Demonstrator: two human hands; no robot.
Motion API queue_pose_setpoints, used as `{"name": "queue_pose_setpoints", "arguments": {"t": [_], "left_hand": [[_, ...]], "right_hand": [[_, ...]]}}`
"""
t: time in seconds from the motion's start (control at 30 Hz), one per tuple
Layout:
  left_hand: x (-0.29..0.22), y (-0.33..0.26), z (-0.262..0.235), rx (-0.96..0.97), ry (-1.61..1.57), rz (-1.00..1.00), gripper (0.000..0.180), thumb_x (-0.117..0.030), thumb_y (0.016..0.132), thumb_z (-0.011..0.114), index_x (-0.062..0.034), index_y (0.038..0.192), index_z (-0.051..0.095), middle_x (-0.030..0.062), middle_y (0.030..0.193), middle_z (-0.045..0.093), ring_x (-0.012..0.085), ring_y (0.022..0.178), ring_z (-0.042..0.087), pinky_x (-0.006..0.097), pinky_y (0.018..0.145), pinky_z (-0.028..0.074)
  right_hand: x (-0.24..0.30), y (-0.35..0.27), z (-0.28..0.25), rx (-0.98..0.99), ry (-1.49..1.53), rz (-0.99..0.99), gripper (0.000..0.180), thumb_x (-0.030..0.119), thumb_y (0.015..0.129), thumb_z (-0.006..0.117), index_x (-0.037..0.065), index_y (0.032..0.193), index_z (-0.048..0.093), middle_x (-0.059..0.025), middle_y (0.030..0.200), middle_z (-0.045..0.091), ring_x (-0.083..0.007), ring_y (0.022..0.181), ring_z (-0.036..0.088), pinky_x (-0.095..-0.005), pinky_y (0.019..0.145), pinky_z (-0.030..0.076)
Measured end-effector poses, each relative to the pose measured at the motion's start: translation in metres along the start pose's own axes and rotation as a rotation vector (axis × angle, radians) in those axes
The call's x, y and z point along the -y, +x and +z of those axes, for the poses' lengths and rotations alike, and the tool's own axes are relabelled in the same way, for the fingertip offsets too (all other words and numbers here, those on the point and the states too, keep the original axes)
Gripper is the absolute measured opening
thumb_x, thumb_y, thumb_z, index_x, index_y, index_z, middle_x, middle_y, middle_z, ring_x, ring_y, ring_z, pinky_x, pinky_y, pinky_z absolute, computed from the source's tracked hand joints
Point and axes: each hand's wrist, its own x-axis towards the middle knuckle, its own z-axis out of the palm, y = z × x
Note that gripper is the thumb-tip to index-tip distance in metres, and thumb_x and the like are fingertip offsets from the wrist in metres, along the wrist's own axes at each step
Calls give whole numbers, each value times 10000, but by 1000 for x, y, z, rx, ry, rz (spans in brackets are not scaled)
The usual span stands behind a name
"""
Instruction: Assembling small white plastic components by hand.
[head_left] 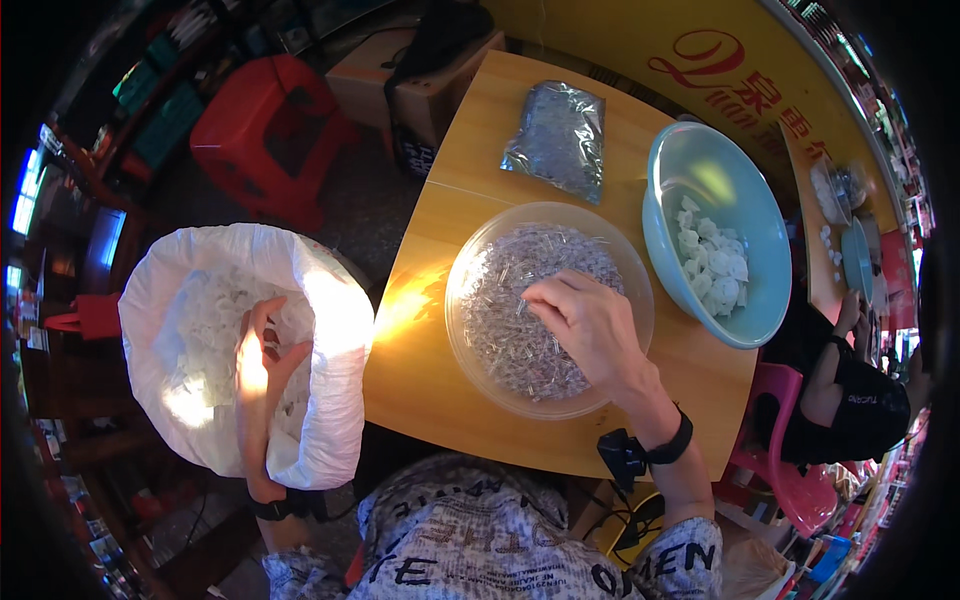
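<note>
A yellow wall panel [620,45] with red lettering rises beyond the wooden tabletop [415,235], whose left edge catches bright light [403,308]. A red plastic stool [240,125] (glossy, backless) stands far left on dark floor [365,212]; a pink chair [800,490] sits right.

The plastic sack [335,400] wrinkles at left, the translucent plastic tub [638,275] looks smooth mid-frame, and up top the packet [556,140] shines, glossy and crinkled!

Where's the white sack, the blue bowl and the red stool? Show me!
White sack [335,375]: head view, on its right-hand rim.
Blue bowl [708,165]: head view, on its bare inside wall.
Red stool [250,115]: head view, on its seat.
</note>
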Motion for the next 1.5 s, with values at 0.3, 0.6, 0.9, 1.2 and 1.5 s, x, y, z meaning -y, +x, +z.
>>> {"name": "queue_pose_setpoints", "arguments": {"t": [0.3, 0.6, 0.9, 1.2, 1.5], "left_hand": [[22, -4, -22, -103, -93, -117, 345, -23, 704, 735, -50, 1025, 613, -45, 612, 481, 42, 558, 435, 196, 545, 383], [11, -15, -29, -223, -322, -33, 283, -1, 819, 631, -13, 1099, 592, 72, 922, 636, 121, 794, 632, 218, 708, 491], [-81, -66, -8, 40, -835, 331, 369, 79, 716, 714, -7, 1037, 553, 108, 1102, 551, 165, 1011, 560, 287, 859, 478], [-108, -52, 92, 479, -1247, 20, 297, 44, 842, 573, 4, 1132, 526, 82, 1106, 494, 199, 1085, 534, 345, 895, 510], [-103, -40, 98, 437, -1174, 27, 174, 34, 854, 575, 31, 1027, 593, 85, 1078, 495, 181, 1054, 553, 313, 843, 535]], "right_hand": [[9, 14, 12, 93, -101, -84, 62, 74, 782, 604, 73, 844, 603, -66, 795, 547, -264, 838, 575, -389, 644, 477], [15, 0, -4, 22, 222, 59, 97, -52, 759, 615, 11, 801, 555, -102, 781, 612, -185, 675, 620, -283, 579, 496], [28, -31, -5, -162, 403, 148, 100, -58, 777, 629, -3, 861, 629, -79, 811, 621, -125, 683, 609, -234, 609, 497], [67, -52, 5, -282, 874, 218, 88, -29, 845, 608, -23, 931, 627, -79, 918, 597, -131, 775, 620, -223, 679, 521], [58, -41, 20, -158, 1259, 426, 134, 22, 871, 609, -16, 998, 625, -64, 944, 628, -114, 811, 616, -225, 746, 514]]}}
